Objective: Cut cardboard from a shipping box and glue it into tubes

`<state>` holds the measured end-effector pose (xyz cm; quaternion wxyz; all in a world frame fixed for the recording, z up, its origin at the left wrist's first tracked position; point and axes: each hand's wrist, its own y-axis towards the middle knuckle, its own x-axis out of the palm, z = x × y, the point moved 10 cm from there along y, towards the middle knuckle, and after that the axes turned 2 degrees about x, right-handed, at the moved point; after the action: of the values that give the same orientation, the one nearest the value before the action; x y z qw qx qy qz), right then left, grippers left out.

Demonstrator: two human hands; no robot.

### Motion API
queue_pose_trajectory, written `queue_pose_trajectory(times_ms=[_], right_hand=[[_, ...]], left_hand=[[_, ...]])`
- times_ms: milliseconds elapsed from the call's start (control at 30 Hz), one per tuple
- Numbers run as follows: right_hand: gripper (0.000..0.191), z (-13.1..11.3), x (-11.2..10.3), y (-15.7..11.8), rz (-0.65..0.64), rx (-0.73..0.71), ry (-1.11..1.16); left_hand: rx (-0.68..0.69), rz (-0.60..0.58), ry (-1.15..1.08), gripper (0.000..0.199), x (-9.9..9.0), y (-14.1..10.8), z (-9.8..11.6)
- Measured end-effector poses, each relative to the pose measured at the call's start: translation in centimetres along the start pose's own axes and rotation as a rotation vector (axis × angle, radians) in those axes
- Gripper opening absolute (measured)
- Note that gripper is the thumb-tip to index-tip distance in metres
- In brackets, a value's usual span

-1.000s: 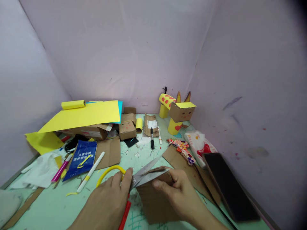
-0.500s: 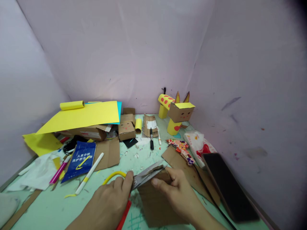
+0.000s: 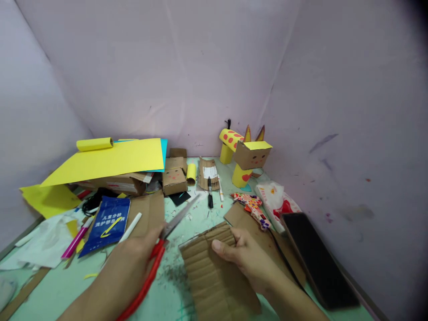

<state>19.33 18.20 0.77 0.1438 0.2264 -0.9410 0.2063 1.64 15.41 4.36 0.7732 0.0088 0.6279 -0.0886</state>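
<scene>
My left hand (image 3: 137, 254) is wrapped round the scissors (image 3: 152, 267), which have a red handle; their blades look closed and point up and away, left of the cardboard. The yellow handle is hidden. My right hand (image 3: 244, 254) pinches a ribbed brown cardboard piece (image 3: 207, 276) by its upper right edge, thumb on top. That piece is tilted above the green table (image 3: 170, 294), apart from the scissors.
A black phone (image 3: 321, 263) and a cardboard sheet (image 3: 244, 218) lie at the right. Behind stands a yellow animal figure (image 3: 252, 156). At the left are a blue packet (image 3: 109, 223), markers and yellow sheets (image 3: 113, 160).
The scissors have come off the cardboard's top edge and moved left with my left hand, their blades now together. The cardboard has turned, showing more of its ribbed face.
</scene>
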Motion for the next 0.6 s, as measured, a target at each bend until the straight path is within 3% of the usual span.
queue_pose_trajectory(times_ms=[100,167,300,433,500,600], right_hand=[[0.038,0.8,0.0,0.2,0.004,0.066,0.076],[0.037,0.9,0.1,0.4,0.004,0.069,0.116],[0.035,1.2,0.6,0.7,-0.033,0.064,0.169],[0.034,1.7,1.1,0.8,-0.068,0.072,0.155],[0.035,1.9,1.3,0.7,-0.072,0.076,0.151],[0.036,2.2,1.9,0.5,-0.085,0.097,0.157]], left_hand=[[-0.248,-0.091,0.147,0.046,0.3,-0.6,-3.9],[-0.319,-0.105,0.138,0.044,1.0,-1.1,-5.5],[-0.334,-0.103,0.056,0.045,2.5,-1.5,-7.5],[-0.29,-0.026,-0.005,0.053,2.0,-1.4,-8.5],[-0.338,0.079,-0.016,0.05,0.9,-1.8,-8.8],[-0.319,0.442,-0.235,0.051,-1.9,-3.0,-6.8]])
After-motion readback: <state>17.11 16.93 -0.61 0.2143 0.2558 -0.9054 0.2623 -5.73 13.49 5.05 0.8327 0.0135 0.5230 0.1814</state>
